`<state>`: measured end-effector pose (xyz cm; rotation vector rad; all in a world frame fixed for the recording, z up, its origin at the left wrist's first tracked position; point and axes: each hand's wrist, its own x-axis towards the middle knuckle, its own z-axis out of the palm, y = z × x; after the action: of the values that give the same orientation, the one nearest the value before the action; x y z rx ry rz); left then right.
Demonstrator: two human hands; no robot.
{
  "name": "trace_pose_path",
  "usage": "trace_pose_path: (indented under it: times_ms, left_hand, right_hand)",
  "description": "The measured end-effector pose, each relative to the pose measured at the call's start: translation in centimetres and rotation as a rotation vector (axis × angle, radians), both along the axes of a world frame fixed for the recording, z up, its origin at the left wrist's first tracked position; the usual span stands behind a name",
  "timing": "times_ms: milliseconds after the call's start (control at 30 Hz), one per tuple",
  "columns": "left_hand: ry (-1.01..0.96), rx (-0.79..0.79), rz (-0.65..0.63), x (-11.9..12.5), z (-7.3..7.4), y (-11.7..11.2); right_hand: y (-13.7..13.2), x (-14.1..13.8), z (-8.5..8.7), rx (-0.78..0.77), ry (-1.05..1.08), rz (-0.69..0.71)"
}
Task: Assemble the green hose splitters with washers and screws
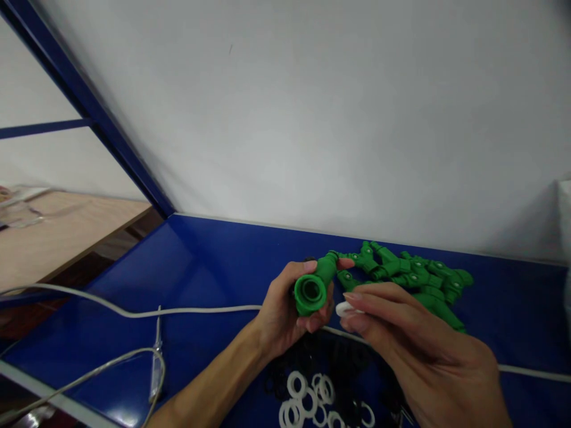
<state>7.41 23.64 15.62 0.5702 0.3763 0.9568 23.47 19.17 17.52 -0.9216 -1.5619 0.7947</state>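
My left hand (289, 297) is closed around a green plastic hose fitting (328, 267), whose round open socket faces me. Between the thumb and fingers of my right hand (401, 327) is a white ring washer (345, 308), held just right of the socket and apart from it. Several loose white ring washers (307, 402) lie on the blue tabletop below my hands, with small dark pieces (343, 359) around them. Behind my right hand rests a pile of similar green fittings (414, 273), partly hidden by that hand.
A pale cable (191, 310) runs across the blue table (214, 249) and passes under my hands. At the left lie a clear-handled pointed tool (156, 368) and another looped cable (102, 362). A white wall (312, 119) and blue frame (120, 142) border the table.
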Motion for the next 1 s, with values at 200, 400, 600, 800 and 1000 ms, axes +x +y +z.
trace_pose_path:
  times_ms: [200,400,600,800,1000]
  left_hand:
    - [0.047,-0.001,-0.026,0.17,0.03,0.03]
    - [0.043,-0.014,-0.057,-0.03,-0.23,-0.15]
    - [0.009,-0.053,-0.168,-0.12,0.51,-0.03]
    - [-0.048,-0.043,-0.257,-0.11,0.32,-0.11]
    - [-0.038,-0.010,-0.243,-0.24,0.14,-0.28]
  right_hand:
    - [-0.11,-0.20,-0.36,-0.141,0.146,-0.005]
    - [-0.11,-0.54,-0.27,-0.152,0.186,0.018]
    - [-0.14,-0.52,-0.07,-0.140,0.180,0.012]
    - [-0.24,-0.47,-0.20,-0.148,0.170,0.022]
    - [-0.38,-0.45,-0.25,-0.140,0.199,0.028]
